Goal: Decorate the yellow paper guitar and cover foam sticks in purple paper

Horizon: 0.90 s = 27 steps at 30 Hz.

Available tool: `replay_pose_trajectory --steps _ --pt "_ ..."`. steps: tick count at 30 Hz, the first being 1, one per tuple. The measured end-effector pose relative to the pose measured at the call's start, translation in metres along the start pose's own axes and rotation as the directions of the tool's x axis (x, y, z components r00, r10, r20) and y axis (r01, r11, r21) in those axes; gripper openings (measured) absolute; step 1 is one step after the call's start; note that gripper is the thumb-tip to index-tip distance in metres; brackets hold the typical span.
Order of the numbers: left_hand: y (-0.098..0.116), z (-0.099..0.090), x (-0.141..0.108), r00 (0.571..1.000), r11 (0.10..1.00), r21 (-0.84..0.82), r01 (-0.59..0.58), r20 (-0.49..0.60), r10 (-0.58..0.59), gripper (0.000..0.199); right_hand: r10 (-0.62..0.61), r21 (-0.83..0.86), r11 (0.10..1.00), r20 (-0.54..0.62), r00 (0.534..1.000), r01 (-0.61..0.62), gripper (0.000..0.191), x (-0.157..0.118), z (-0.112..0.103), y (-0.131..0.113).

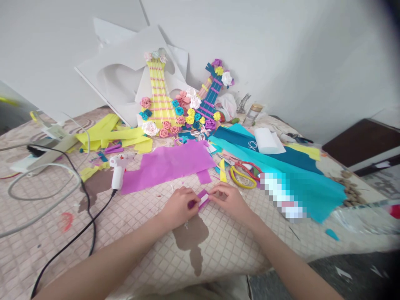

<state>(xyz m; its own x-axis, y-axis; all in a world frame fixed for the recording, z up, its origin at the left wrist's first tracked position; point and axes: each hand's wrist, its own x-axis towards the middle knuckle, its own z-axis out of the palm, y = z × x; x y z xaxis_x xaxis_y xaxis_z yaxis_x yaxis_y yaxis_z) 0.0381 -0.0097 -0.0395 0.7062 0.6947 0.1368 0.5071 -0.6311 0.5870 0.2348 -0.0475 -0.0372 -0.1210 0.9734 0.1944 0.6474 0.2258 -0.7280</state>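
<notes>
A small purple strip (203,200) with a white piece lying along it is held between both hands, low over the tablecloth. My left hand (181,205) pinches its left end, fingers curled. At the right end, the thumb and fingertips of my right hand (229,200) close on the strip. Just beyond the hands lies a larger purple sheet (175,162) with a ragged lower edge. A white glue gun (117,175) stands to the left of it. Yellow-handled scissors (243,181) and red-handled scissors (250,167) lie to the right.
Flower-trimmed yellow (160,100) and blue (213,93) paper guitars lean at the back. Teal sheets (300,187) and a white roll (265,141) lie right. Yellow strips (109,132), a power strip (53,152) and a black cable (73,237) are on the left. A glass jar (252,114) stands behind.
</notes>
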Motion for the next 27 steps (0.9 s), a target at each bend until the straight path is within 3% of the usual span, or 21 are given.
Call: replay_pose_trajectory --steps 6,14,27 --pt "0.000 0.002 -0.001 1.000 0.999 0.037 -0.007 -0.020 0.008 0.010 -0.028 -0.038 0.999 -0.010 1.000 0.028 0.007 -0.001 0.012 0.005" --pt "0.000 0.004 -0.001 1.000 0.997 0.081 -0.006 -0.024 0.008 0.006 -0.066 -0.053 0.997 -0.036 0.997 0.064 0.012 -0.002 0.014 0.003" --pt "0.010 0.004 -0.002 0.999 0.980 0.199 -0.016 -0.037 0.024 0.008 -0.097 -0.110 0.989 0.014 0.995 0.098 0.013 0.000 0.019 0.005"
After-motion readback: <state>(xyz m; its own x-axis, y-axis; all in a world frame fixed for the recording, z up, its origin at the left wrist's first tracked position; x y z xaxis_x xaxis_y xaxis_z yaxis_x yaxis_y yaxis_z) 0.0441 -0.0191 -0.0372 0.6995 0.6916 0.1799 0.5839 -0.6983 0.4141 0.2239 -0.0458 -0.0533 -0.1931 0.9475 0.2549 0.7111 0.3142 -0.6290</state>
